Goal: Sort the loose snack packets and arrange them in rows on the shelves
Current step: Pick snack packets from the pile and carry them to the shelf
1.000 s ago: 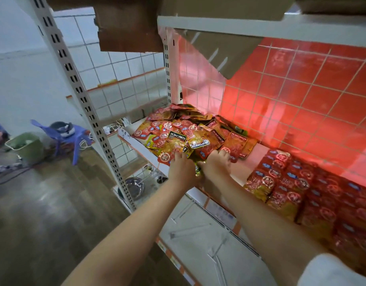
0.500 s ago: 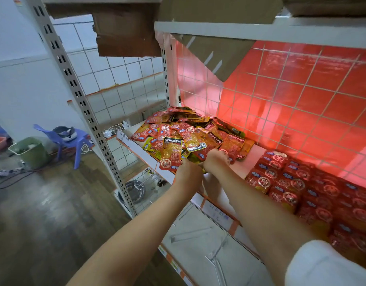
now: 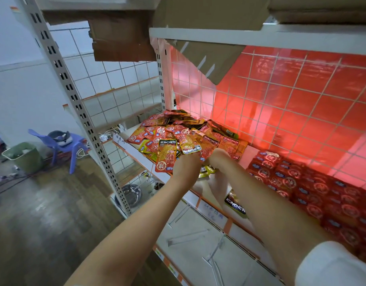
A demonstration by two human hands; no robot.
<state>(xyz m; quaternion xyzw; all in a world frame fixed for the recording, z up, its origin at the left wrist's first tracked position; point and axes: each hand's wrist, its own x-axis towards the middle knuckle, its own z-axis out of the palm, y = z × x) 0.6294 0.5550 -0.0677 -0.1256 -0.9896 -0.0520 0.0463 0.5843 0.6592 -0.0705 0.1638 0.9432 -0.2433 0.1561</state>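
1. A heap of loose snack packets (image 3: 184, 135) lies on the white shelf (image 3: 246, 155), in its far left corner against the red wire-grid back panel (image 3: 291, 104).
2. The left hand (image 3: 186, 167) is at the near edge of the heap, fingers curled round an orange packet (image 3: 166, 155) marked KONCHEW, which hangs upright over the shelf's front lip.
3. The right hand (image 3: 218, 159) is just beside the left hand, at the heap's near right edge. Its fingers are tucked among the packets, so I cannot tell whether they grip one or only press on them.
4. To the right of the heap, past a bare strip of shelf, red packets (image 3: 301, 182) lie in tidy rows up to the back panel.
5. A single black-and-yellow KONCHEW packet (image 3: 235, 203) lies at the shelf's front edge, nearer than the heap and partly under the right forearm.
6. Left of the shelf, on the wooden floor, stand a blue plastic chair (image 3: 62, 143) and a green bin (image 3: 26, 156).
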